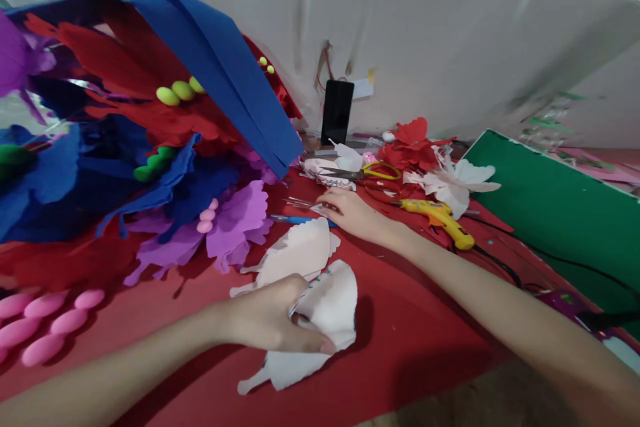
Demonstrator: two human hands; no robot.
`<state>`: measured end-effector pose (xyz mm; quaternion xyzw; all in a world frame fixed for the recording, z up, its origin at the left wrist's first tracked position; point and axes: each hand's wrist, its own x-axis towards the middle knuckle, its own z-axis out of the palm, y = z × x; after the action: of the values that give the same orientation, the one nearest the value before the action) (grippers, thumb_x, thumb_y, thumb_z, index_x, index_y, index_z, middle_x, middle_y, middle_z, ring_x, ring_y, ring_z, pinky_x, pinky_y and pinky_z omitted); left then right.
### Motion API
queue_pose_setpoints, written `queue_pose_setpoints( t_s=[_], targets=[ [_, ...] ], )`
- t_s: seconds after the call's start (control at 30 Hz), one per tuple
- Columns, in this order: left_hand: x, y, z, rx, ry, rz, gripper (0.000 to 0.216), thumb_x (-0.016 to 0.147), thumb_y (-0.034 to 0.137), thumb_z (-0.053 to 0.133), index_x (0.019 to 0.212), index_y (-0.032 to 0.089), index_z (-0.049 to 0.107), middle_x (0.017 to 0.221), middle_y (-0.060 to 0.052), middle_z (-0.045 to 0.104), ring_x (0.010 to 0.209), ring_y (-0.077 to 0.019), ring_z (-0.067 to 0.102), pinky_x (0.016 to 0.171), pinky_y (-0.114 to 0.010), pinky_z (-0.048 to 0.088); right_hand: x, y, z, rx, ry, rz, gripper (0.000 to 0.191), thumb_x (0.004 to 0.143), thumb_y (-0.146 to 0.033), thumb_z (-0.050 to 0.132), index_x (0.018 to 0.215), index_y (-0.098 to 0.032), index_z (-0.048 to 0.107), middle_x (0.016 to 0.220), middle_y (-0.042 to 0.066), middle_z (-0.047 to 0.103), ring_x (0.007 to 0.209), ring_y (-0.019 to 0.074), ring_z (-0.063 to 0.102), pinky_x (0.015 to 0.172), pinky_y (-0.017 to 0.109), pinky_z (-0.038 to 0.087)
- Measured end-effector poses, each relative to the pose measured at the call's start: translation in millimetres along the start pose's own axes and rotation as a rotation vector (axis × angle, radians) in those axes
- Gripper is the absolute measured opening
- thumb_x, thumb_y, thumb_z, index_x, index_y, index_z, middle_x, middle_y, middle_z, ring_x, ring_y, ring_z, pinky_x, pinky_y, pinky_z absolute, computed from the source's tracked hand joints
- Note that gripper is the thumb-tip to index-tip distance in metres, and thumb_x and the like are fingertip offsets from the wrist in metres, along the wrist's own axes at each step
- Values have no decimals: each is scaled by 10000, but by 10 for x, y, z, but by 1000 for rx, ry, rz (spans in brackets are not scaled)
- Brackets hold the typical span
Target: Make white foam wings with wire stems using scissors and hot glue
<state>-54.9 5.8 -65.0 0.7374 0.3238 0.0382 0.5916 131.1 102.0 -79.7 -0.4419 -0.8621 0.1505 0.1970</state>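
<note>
Left hand [273, 317]: forearm in from the near-left edge of the red table [415, 347], knuckles up, fingers closed tight on a white foam petal [333, 303] at the near middle. Right hand [350, 210]: arm stretched toward the far edge, palm down, fingertips at thin wires [299, 202] beside a blue pen [293, 219] — cannot tell whether it pinches them, as the fingertips are hidden. Glue gun [443, 217] just right of that wrist. Flower heap [150, 147] at left — cut off, blurred.
</note>
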Motion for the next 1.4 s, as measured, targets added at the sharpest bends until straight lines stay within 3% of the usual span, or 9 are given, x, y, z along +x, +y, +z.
queue_pose_setpoints(
  t_s=[0.23,0.4,0.57,0.9,1.0,1.07,1.17,1.27,1.4],
  targets=[
    [-9,-32,-2,-76,34,-26,283,640,408,627,648,154,504,596,34,463,585,-101,452,497,-178,364,-5,-133,-130,188,23,111,176,806,-198,492,792,-154,662,889,82,633,838,164,554,804,340,425],
    [-3,-13,13,-191,71,-59,296,636,425,615,730,158,527,637,24,529,595,-110,504,499,-182,400,-368,-438,-267,488,-100,203,525,904,-463,241,806,-148,649,715,59,624,573,98,524,509,232,414],
    [39,28,48,-222,166,-90,284,622,412,614,725,161,533,625,35,527,582,-106,498,514,-194,395,-636,-635,-279,801,-261,312,195,691,-359,621,764,-178,629,651,-3,586,551,81,499,500,209,405],
    [93,116,-34,-136,190,-187,297,665,451,586,674,155,567,630,5,625,541,-113,564,576,-236,465,-785,-441,-292,918,21,579,246,682,-310,613,870,-152,590,660,0,590,512,70,501,383,174,358],
    [29,121,-75,91,271,-231,380,733,516,541,585,167,515,535,11,559,507,-116,510,509,-224,396,-837,-382,-246,909,-17,623,250,708,-307,595,891,-141,553,563,-26,559,406,68,478,333,180,347],
    [-15,128,-62,513,451,-214,405,787,529,484,599,171,513,561,-6,551,522,-134,494,495,-241,351,-867,-361,-192,919,-67,648,249,723,-304,582,900,-136,531,527,-33,555,359,75,473,300,181,329],
    [-21,132,40,952,672,79,252,841,370,470,764,154,574,792,-70,618,749,-202,564,608,-278,417,-890,-352,-110,943,-147,680,220,750,-302,558,887,-137,510,457,-45,537,312,77,455,281,169,311],
    [66,118,198,1064,666,380,199,827,326,532,906,148,572,925,-82,623,896,-235,557,779,-342,451,-892,-365,-69,958,-186,700,192,775,-291,534,888,-140,499,386,-66,496,287,71,428,283,151,307],
    [221,88,353,1095,564,369,241,798,361,583,871,132,563,855,-79,628,805,-242,577,734,-374,475,-889,-405,-85,961,-221,720,133,817,-235,469,905,-138,489,347,-81,465,266,58,396,279,129,279]
  ],
)
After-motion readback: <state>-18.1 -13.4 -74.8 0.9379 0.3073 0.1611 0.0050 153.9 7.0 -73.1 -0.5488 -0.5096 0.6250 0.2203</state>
